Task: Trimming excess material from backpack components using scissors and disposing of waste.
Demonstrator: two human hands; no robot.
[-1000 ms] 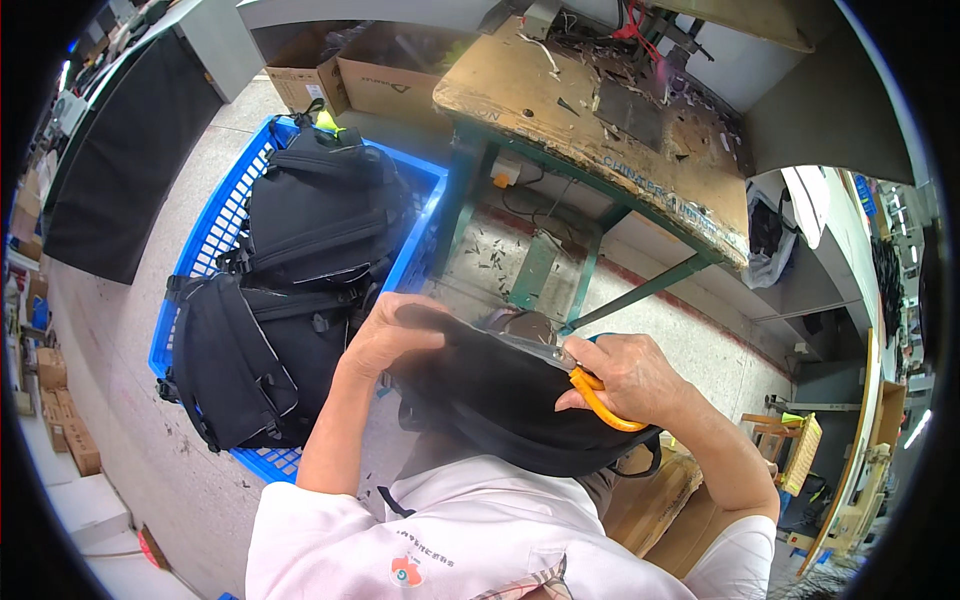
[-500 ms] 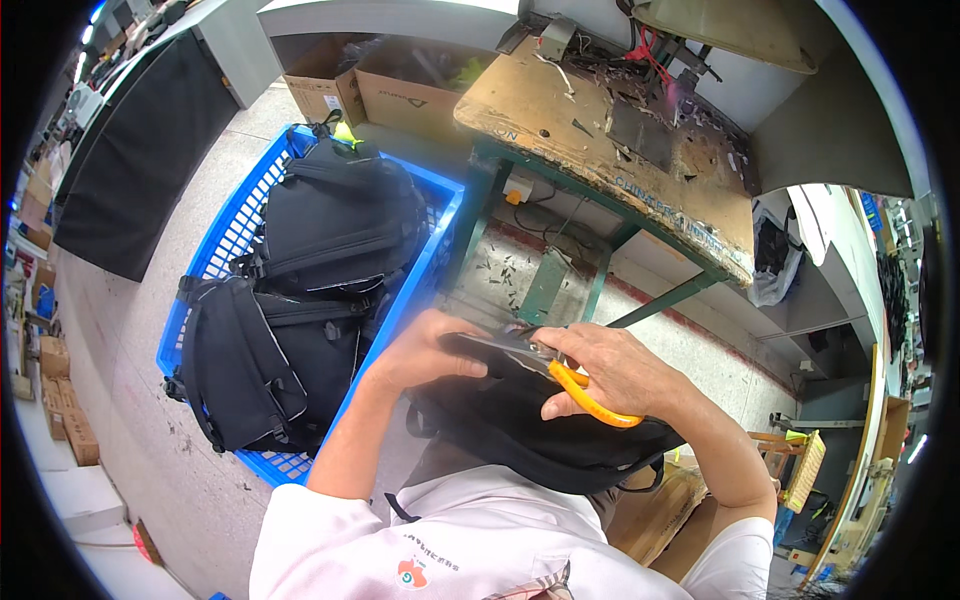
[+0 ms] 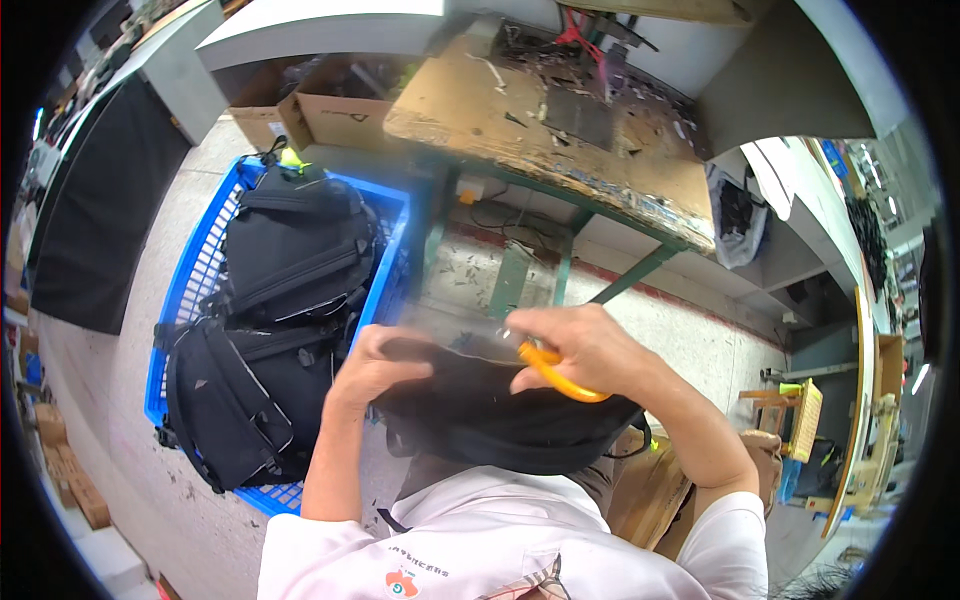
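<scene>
"One black bag (image 3: 500, 415) is held over the lap (image 3: 428, 474), short of the near edge of the worktop (image 3: 460, 110), its upper left edge clamped in the left hand (image 3: 378, 368). Why there, though?"

"Probably so it's kept steady tbh. Orange-handled scissors (image 3: 570, 384) are gripped in the right hand (image 3: 595, 345); whether the blades are apart can't be told, too blurred. Backpacks (image 3: 230, 400) are parked inside the blue basket's edges, likely for easy reach."

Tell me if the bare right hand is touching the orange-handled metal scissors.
Touching. The head view shows it plainly: the bare right hand grips the orange-handled metal scissors, the curved handle lying against its fingers.
</scene>
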